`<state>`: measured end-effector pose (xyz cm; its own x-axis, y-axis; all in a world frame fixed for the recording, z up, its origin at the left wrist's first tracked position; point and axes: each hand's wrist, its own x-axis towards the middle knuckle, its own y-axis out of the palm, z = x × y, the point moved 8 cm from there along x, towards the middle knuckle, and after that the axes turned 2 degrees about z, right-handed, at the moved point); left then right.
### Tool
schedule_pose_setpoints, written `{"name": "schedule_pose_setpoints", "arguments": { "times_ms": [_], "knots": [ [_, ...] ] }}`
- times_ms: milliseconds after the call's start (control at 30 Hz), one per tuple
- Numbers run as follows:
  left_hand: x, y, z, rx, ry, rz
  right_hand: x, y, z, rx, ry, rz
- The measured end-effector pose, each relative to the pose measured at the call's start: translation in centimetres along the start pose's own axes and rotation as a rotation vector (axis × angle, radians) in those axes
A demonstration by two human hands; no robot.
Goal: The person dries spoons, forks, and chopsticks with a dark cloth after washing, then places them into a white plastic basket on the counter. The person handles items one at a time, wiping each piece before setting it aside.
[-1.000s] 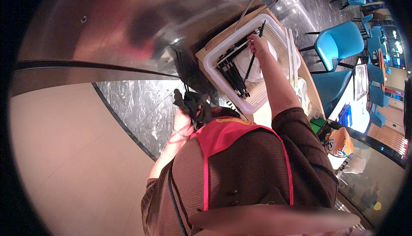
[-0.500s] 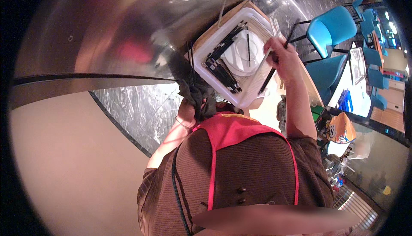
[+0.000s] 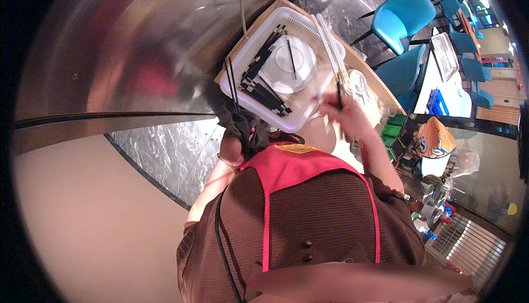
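My left hand (image 3: 232, 146) is closed round a bunched dark cloth (image 3: 242, 129). Two thin black chopsticks (image 3: 230, 82) rise out of that cloth beside the left rim of a white plastic basket (image 3: 234, 63). Over the basket's near right corner, my right hand (image 3: 347, 116) grips a few chopsticks (image 3: 332, 49), black at the hand with gold bands and pale, shiny far ends. Its fingertips are slightly blurred. Inside the basket, many black chopsticks (image 3: 264, 96) lie along the left and near sides, next to white round plates (image 3: 295, 63). One dark chopstick (image 3: 291, 57) rests across the plates.
The basket stands on a wooden-edged surface (image 3: 363, 55), with clear glassware (image 3: 361, 90) to its right. A shiny metal panel (image 3: 138, 55) rises at the left. Teal chairs (image 3: 405, 16) and a white-topped table (image 3: 441, 93) are farther right, near an orange-and-white bag (image 3: 435, 140).
My right hand has come nearer to my body along the basket's right side, and the pale chopstick ends now show plainly. My left hand still holds the cloth. The whole view has shifted slightly.
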<state>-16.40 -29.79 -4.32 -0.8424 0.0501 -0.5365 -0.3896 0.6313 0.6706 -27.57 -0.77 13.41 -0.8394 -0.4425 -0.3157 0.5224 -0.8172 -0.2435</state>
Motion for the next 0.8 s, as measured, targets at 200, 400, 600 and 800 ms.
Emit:
{"name": "schedule_pose_setpoints", "arguments": {
  "times_ms": [200, 400, 600, 800],
  "knots": [
    [-1.0, -0.8, 0.3, 0.131, 0.051, -0.004, 6.2, -16.8, -3.2, -0.865, -0.054, -0.553],
    [-2.3, -2.4, 0.3, 0.024, 0.007, -0.061, 11.0, -19.6, -11.0, -0.903, 0.126, -0.518],
    [-3.4, -2.5, -0.7, 0.119, 0.092, -0.111, 12.8, -19.1, -14.8, -0.66, 0.282, -0.409],
    [-2.9, -1.6, -0.4, 0.094, -0.007, -0.116, 13.6, -18.7, -15.1, -0.488, 0.174, -0.354]
  ]
}}
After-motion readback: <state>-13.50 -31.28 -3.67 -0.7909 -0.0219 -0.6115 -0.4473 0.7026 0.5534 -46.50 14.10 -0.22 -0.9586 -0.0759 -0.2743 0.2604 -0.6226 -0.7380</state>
